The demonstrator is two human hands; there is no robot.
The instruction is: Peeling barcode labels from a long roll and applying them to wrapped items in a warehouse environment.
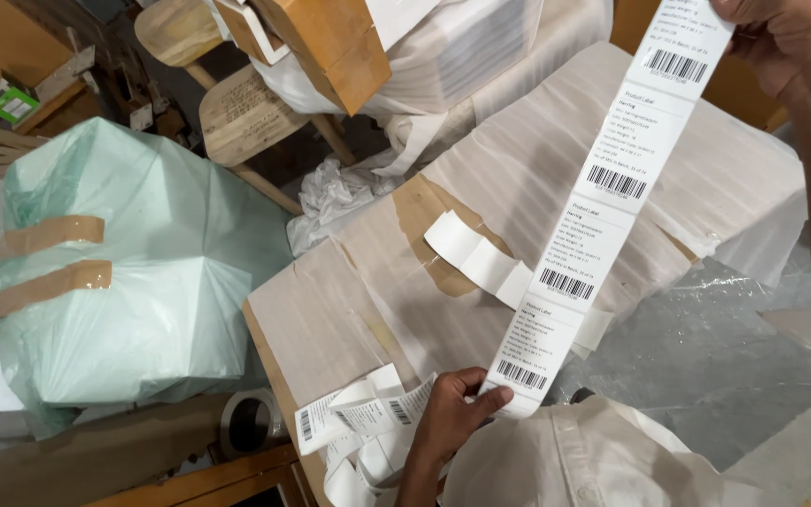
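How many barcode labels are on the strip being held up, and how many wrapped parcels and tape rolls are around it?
Barcode labels on the held strip: 5
Foam-wrapped parcels, one green, one white: 2
Tape rolls: 1
Total: 8

2 hands are showing: the left hand point(452, 408) at 6 o'clock and the right hand point(781, 38) at 1 o'clock. 1 label strip point(603, 202) is stretching between them, showing 5 barcode labels. 2 wrapped parcels are lying below: 1 white wrapped parcel point(518, 160) and 1 green wrapped parcel point(133, 253) at 9 o'clock, carrying 2 brown tape strips point(49, 258). 1 tape roll point(251, 422) is sitting at 7 o'clock.
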